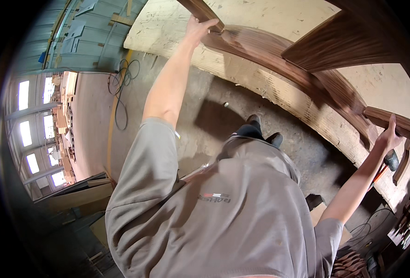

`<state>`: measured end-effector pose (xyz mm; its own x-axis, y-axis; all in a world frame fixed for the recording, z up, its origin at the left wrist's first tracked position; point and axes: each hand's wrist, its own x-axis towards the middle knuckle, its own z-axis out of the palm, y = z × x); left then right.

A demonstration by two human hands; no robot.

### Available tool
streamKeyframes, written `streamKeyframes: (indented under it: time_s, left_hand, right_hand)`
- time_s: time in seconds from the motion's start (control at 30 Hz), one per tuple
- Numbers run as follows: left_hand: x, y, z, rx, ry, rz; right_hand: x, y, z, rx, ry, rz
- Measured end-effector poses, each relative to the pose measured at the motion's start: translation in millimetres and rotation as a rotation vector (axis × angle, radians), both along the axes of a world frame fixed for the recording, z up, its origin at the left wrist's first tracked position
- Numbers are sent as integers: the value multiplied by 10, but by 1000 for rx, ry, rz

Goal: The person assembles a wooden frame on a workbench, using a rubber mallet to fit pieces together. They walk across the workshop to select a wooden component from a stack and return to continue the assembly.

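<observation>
Dark wooden frame (302,81) is on the bench (161,25), left hand (199,30) wrapped round one bar end, right hand (389,139) gripping another. Its curved rail (260,58) runs close to the near edge, with concrete floor (195,134) just past that.

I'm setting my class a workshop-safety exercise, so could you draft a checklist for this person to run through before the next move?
1. Left hand gripping the left wooden bar: ok.
2. Right hand gripping the right wooden bar: ok.
3. Black-headed mallet well clear of the right hand: not ok, its head is close beside it.
4. Looped cable at left away from the shoes: ok.
5. Curved wooden rail firmly fastened: cannot tell from this view.
</observation>
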<state>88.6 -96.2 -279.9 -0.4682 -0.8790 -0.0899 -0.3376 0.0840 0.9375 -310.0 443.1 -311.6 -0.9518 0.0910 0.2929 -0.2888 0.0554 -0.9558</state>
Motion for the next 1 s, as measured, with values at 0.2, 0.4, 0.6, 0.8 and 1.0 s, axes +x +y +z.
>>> streamKeyframes:
  time_s: [0.2, 0.4, 0.6, 0.8, 1.0]
  left_hand:
    - [44, -22, -149, -106, 89, 67]
    - [-1, -38, -110, -95, -39, 67]
    - [47, -81, -155, -149, 94, 20]
    - [98, -118, -110, -98, 17, 27]
    - [84, -153, -249, -155, -19, -22]
  right_hand:
    - [-22, 29, 22, -34, 19, 39]
    - [3, 50, 19, -81, -7, 22]
    - [67, 16, 74, -89, 3, 46]
    - [104, -24, 77, 53, 67, 16]
    - [-36, 78, -15, -127, -55, -37]
